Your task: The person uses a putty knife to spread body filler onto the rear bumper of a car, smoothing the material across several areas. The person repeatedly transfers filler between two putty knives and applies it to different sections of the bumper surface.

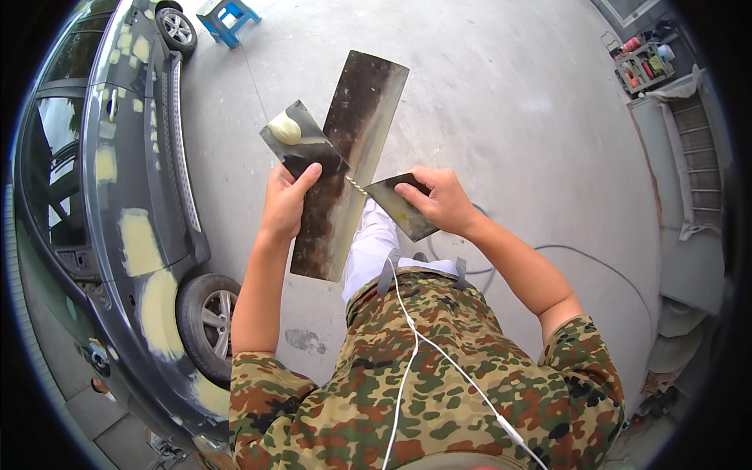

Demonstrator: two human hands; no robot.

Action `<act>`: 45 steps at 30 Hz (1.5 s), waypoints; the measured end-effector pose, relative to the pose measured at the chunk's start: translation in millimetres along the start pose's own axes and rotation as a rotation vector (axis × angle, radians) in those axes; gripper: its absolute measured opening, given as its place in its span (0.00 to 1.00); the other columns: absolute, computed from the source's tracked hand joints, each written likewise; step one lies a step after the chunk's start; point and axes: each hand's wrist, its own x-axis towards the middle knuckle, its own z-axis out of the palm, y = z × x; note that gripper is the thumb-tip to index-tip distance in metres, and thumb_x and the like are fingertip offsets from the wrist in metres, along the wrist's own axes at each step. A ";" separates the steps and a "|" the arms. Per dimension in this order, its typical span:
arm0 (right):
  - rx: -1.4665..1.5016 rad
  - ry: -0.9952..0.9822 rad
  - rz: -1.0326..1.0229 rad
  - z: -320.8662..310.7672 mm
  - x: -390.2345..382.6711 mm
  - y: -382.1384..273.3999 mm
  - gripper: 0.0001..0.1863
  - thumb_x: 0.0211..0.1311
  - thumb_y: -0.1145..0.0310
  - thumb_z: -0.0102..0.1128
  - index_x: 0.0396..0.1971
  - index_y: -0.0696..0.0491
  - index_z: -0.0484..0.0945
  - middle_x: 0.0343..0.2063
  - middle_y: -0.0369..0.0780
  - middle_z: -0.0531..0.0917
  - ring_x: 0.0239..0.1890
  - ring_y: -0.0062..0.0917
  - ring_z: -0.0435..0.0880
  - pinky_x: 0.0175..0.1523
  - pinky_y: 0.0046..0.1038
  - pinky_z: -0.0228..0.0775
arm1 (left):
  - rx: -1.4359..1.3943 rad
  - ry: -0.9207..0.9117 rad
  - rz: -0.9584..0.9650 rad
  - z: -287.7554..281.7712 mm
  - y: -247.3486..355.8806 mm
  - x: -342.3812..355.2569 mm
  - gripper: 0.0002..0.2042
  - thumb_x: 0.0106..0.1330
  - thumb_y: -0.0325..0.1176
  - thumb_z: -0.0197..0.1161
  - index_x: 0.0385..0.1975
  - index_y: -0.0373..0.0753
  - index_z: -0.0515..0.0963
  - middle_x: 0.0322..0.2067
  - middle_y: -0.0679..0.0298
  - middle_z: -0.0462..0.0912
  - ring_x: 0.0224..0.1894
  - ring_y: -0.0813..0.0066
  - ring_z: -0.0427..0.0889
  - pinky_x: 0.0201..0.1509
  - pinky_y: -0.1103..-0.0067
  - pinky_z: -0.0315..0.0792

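Observation:
My left hand (283, 202) is closed around two flat dark blades, thumb on top. One is a small putty knife (307, 160) with a smooth cream-coloured dollop of filler (285, 130) near its far corner. Beneath it, a long stained spreader blade (365, 86) slants from upper right to lower left. My right hand (443, 200) pinches another small scraper (407, 222), its thumb on the face. That scraper's left corner meets a short, pale, twisted bead (356, 186) beside the long blade; whether the bead is filler I cannot tell.
On the left stands a dark grey car (117, 227) with pale yellow filler patches (142, 241). A blue stool (227, 19) is at the far left. Far right, a crate of supplies (646, 66) sits by the wall. A dark hose (595, 262) lies on the concrete floor (501, 117).

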 end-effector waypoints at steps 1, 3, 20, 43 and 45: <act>-0.049 -0.023 -0.018 5.0 -6.5 8.6 0.09 0.65 0.69 0.64 0.34 0.61 0.82 0.20 0.42 0.81 0.21 0.23 0.74 0.29 0.29 0.68 | 0.015 0.017 -0.022 -5.8 -8.4 -2.9 0.13 0.70 0.29 0.64 0.51 0.29 0.77 0.47 0.61 0.85 0.46 0.77 0.82 0.53 0.76 0.76; -0.129 -0.064 -0.091 9.1 -13.1 34.1 0.08 0.66 0.70 0.64 0.36 0.60 0.83 0.23 0.40 0.83 0.23 0.20 0.76 0.30 0.26 0.70 | 0.021 0.010 -0.036 -12.8 -30.0 2.7 0.13 0.70 0.28 0.64 0.51 0.29 0.77 0.47 0.61 0.84 0.46 0.77 0.82 0.53 0.76 0.76; -0.122 -0.048 -0.126 167.2 -10.1 49.9 0.06 0.64 0.71 0.65 0.33 0.59 0.81 0.22 0.47 0.80 0.22 0.39 0.77 0.31 0.35 0.69 | -0.051 -0.027 0.025 -125.2 -44.0 9.3 0.12 0.73 0.29 0.62 0.51 0.30 0.77 0.45 0.59 0.85 0.43 0.75 0.85 0.49 0.75 0.80; -0.083 -0.200 -0.314 104.4 -20.7 24.2 0.07 0.61 0.72 0.66 0.30 0.56 0.77 0.21 0.47 0.79 0.24 0.43 0.80 0.30 0.40 0.71 | -0.050 0.094 -0.014 -45.2 14.1 50.4 0.09 0.71 0.27 0.63 0.47 0.30 0.80 0.43 0.62 0.86 0.42 0.76 0.85 0.50 0.77 0.79; -0.154 -0.329 -0.373 94.6 -29.3 5.5 0.10 0.63 0.69 0.65 0.29 0.56 0.73 0.19 0.46 0.77 0.24 0.44 0.81 0.30 0.41 0.72 | -0.135 0.019 0.037 -32.0 43.5 49.8 0.09 0.71 0.27 0.63 0.47 0.30 0.80 0.43 0.62 0.86 0.43 0.76 0.85 0.51 0.76 0.79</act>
